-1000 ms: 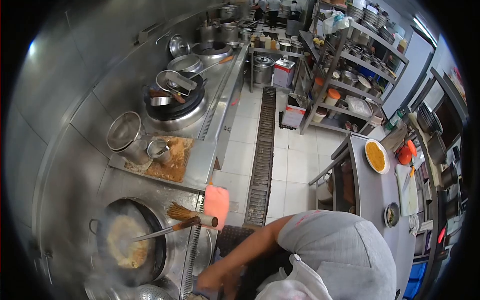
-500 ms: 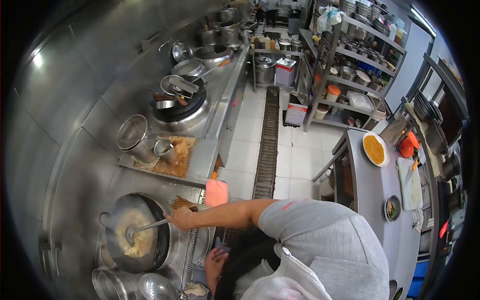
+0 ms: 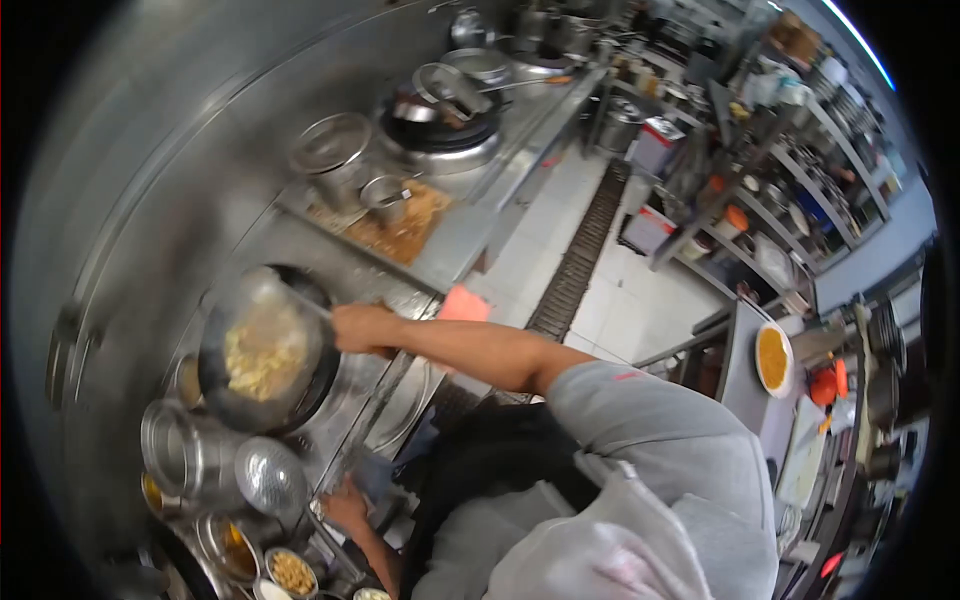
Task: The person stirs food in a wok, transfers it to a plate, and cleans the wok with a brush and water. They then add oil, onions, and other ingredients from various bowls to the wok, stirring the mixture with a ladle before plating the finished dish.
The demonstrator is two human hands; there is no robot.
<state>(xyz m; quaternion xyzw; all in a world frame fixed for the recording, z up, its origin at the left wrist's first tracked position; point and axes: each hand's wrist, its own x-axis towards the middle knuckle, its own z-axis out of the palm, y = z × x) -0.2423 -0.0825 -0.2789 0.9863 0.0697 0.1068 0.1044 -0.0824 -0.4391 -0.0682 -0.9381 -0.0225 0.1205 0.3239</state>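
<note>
My right hand (image 3: 362,329) is closed around the handle of a ladle (image 3: 308,302), reaching over the stove. The ladle's head is blurred at the far side of a black wok (image 3: 318,378). Pale yellow, chunky food (image 3: 262,352) steams inside the wok. At the stove's front edge, my left hand (image 3: 345,506) is beside a small pale cloth (image 3: 318,508); its fingers are blurred, so I cannot see whether they grip it. A perforated skimmer (image 3: 271,476) lies between that hand and the wok.
Metal pots (image 3: 176,450) and bowls of ingredients (image 3: 292,573) stand on the near side. Beyond the wok are a strainer (image 3: 330,142) and a stained board (image 3: 405,228). A red-pink cloth (image 3: 464,304) hangs on the stove edge. Behind is a counter with a plate of orange food (image 3: 772,358).
The view has turned and dropped toward the near side, bringing ingredient bowls into sight. My left hand has moved to the stove edge by the cloth. The ladle has shifted to the wok's far side.
</note>
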